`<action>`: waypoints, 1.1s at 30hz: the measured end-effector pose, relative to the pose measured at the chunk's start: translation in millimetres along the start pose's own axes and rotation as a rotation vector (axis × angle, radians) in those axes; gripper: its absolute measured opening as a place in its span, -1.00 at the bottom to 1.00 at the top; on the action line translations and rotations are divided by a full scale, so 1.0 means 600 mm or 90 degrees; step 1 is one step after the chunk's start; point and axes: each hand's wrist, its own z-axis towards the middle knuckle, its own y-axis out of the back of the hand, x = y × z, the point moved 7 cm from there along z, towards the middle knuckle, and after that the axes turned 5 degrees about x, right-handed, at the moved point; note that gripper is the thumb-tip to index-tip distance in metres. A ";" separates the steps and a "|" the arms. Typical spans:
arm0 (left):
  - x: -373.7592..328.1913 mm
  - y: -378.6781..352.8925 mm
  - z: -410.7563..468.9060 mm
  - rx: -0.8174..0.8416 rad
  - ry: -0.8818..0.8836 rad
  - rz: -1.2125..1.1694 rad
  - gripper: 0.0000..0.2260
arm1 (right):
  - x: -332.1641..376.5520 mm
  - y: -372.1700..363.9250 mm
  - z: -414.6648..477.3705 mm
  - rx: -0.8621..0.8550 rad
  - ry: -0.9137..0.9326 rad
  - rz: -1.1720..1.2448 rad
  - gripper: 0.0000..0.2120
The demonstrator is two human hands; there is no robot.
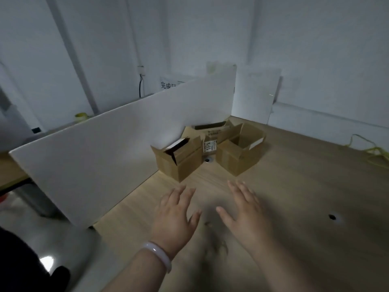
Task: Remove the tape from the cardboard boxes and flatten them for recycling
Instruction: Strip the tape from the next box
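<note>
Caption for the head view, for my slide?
Open left hand and right hand hover over desk, facing three cardboard boxes by a partition.

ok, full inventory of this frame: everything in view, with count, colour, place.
cardboard boxes: three that I can make out, brown, open, clustered at the table's far end by the divider
label: one, white with handwritten digits, on cardboard between the front two boxes
table: one, light wood, foreground
divider: one, white, upright along the table's left edge
panel: one, white, upright behind the boxes
tape roll: one, yellowish, beyond the divider
strands: count unclear, yellow, table's far right
holes: two, dark, in the tabletop
sign: one, white, on the wall, partly hidden
bracelet: one, pale, left wrist
left hand: one, open, over the table
right hand: one, open, over the table
</note>
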 end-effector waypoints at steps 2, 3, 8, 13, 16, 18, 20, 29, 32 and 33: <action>0.025 -0.013 0.045 0.001 0.021 -0.017 -0.46 | -0.003 -0.027 0.050 0.025 0.007 -0.003 -0.23; 0.040 -0.021 0.064 0.006 0.033 -0.024 -0.46 | -0.005 -0.040 0.075 0.037 0.007 -0.008 -0.24; 0.129 -0.062 0.148 0.009 0.084 -0.038 -0.48 | -0.009 -0.099 0.182 0.076 0.003 -0.027 -0.29; 0.224 -0.130 0.238 0.034 0.171 -0.145 -0.39 | -0.028 -0.158 0.288 0.077 -0.046 -0.043 -0.28; 0.264 -0.160 0.285 0.029 0.189 -0.193 -0.33 | -0.038 -0.202 0.358 0.093 -0.105 0.018 -0.29; 0.285 -0.177 0.309 0.036 0.194 -0.203 -0.29 | -0.040 -0.231 0.410 0.116 -0.135 0.074 -0.31; 0.302 -0.198 0.327 0.047 0.198 -0.240 -0.25 | -0.043 -0.254 0.469 0.141 -0.176 0.147 -0.39; 0.343 -0.254 0.370 0.067 0.187 -0.352 -0.23 | -0.090 -0.320 0.635 0.049 -0.450 0.676 -0.52; 0.346 -0.264 0.381 0.080 0.173 -0.391 -0.25 | -0.100 -0.353 0.637 0.075 -0.487 0.740 -0.45; 0.345 -0.266 0.383 0.085 0.169 -0.397 -0.25 | -0.101 -0.357 0.637 0.084 -0.478 0.747 -0.49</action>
